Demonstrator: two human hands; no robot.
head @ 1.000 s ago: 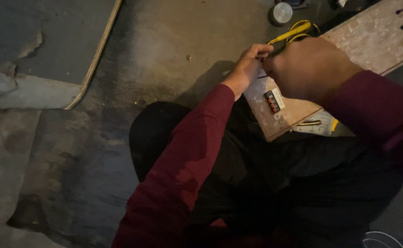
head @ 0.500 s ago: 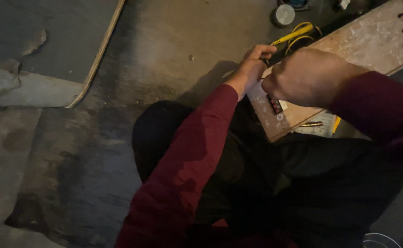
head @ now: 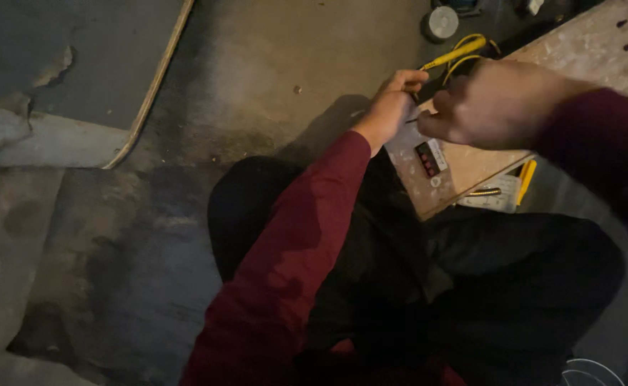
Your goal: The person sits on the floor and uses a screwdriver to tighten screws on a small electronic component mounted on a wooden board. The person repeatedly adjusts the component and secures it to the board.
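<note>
A yellow-handled tool (head: 455,53) lies at the wooden board's (head: 578,53) near corner, gripped by the left hand (head: 392,107). The right hand (head: 496,104) is closed, pinching something too small to tell. Around lies stained concrete floor (head: 256,71)

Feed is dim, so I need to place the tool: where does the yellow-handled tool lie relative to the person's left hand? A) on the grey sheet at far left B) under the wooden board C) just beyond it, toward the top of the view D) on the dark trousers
C: the yellow-handled tool slants on the floor just past the left hand, next to the wooden board.
</note>
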